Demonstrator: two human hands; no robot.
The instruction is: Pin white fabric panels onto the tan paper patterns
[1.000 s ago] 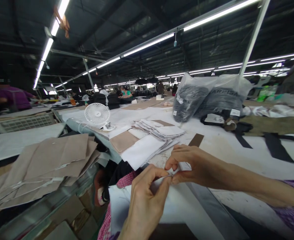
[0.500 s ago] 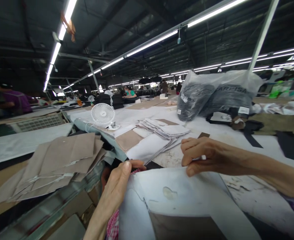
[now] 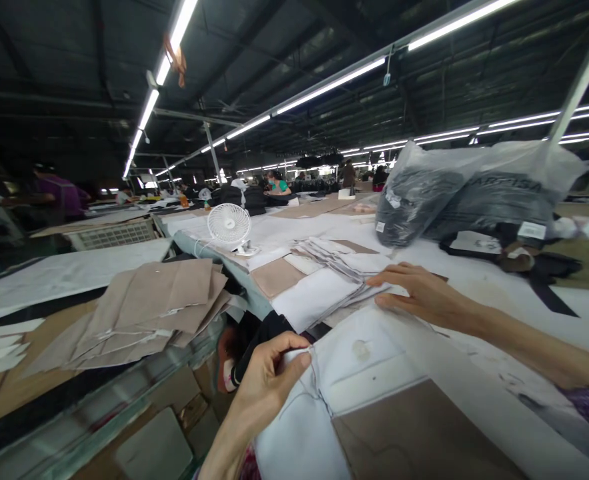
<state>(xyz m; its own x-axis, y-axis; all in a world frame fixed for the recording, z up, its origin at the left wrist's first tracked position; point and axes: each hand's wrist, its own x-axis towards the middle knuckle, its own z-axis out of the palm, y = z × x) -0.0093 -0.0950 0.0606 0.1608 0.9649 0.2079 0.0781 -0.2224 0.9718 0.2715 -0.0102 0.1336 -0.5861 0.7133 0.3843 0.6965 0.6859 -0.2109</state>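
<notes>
My left hand point(image 3: 277, 373) pinches the near-left edge of a white fabric piece point(image 3: 304, 427) by a seam with loose threads. A brown fabric panel point(image 3: 399, 427) joins the white part, and a pale round mark shows near its top. Above the far edge of that piece is my right hand point(image 3: 409, 287), fingers stretched and apart, with the fingertips by a stack of white fabric pieces point(image 3: 319, 293). Whether those fingertips touch the stack I cannot tell. A flat brown piece point(image 3: 277, 277) lies at the stack's left.
A small white fan point(image 3: 229, 225) stands on the table's left edge. Taupe fabric pieces point(image 3: 159, 293) are piled on a lower surface at left. A plastic-wrapped dark bundle point(image 3: 489, 190) sits at back right, near black strips point(image 3: 549, 287). Other people work farther back.
My left hand has gone from lying along the fabric's edge to pinching it. My right hand has opened from a pinch and let go of the far edge. The view has turned left.
</notes>
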